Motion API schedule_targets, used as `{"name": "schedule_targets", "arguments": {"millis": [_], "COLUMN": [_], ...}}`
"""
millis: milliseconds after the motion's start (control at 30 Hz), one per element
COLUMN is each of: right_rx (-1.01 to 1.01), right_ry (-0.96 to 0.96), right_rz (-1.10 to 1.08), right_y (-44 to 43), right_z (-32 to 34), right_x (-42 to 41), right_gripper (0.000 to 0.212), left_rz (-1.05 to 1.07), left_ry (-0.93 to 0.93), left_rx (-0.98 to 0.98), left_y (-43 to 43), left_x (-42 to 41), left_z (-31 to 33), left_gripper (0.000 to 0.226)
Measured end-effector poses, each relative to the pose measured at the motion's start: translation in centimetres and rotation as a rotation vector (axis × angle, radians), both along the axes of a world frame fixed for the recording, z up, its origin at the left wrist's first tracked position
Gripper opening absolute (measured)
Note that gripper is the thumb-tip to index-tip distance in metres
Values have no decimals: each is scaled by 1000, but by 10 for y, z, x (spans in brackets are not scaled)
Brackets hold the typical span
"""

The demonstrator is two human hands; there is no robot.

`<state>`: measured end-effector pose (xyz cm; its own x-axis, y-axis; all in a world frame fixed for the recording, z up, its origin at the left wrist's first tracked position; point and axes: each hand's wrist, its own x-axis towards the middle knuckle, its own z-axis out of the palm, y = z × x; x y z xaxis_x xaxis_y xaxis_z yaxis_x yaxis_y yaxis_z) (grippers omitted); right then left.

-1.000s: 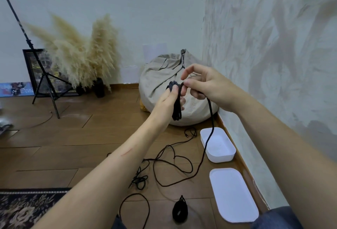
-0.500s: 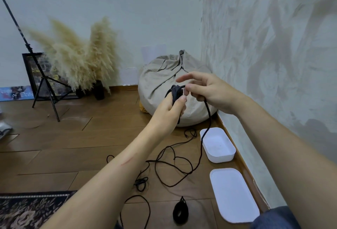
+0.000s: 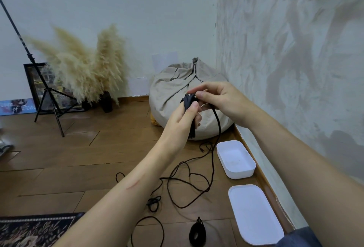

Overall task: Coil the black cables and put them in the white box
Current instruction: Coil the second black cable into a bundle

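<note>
My left hand grips a bundle of coiled black cable in the air before the beanbag. My right hand pinches the same cable at the top of the bundle. Its free length hangs down from my right hand and trails in loose loops over the wooden floor. A finished small black coil lies on the floor near me. More loose black cable lies to its left. The open white box stands by the right wall, with its white lid flat on the floor in front of it.
A beige beanbag fills the corner behind my hands. At the back left are pampas grass in dark vases, a black tripod and a framed picture. A patterned rug lies at the lower left. The wall runs along the right.
My right hand has come down over the top of the bundle, laying the cable around it. The loose loops on the floor have shifted slightly. My view has tilted a little.
</note>
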<state>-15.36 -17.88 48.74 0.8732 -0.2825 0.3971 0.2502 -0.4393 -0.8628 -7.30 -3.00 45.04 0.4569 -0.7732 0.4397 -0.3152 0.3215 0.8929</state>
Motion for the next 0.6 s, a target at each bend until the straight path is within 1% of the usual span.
{"name": "schedule_targets", "arguments": {"millis": [133,433,533,600], "right_rx": [35,15,39,-8], "right_ry": [-24,-49,-24,7], "right_rz": [26,55,59,31], "right_y": [3,2,0,-2], "right_z": [2,9,7,8], "right_x": [-1,-4,-4,-6], "right_gripper": [20,14,15,17], "left_rz": [9,-24,-37,-47], "left_ry": [-3,-4,-2,-20], "left_rx": [2,-18,10,39], "left_y": [0,0,1,4], "left_x": [-1,-2,2,4], "left_z": [0,3,3,3], "left_gripper": [22,22,29,35]}}
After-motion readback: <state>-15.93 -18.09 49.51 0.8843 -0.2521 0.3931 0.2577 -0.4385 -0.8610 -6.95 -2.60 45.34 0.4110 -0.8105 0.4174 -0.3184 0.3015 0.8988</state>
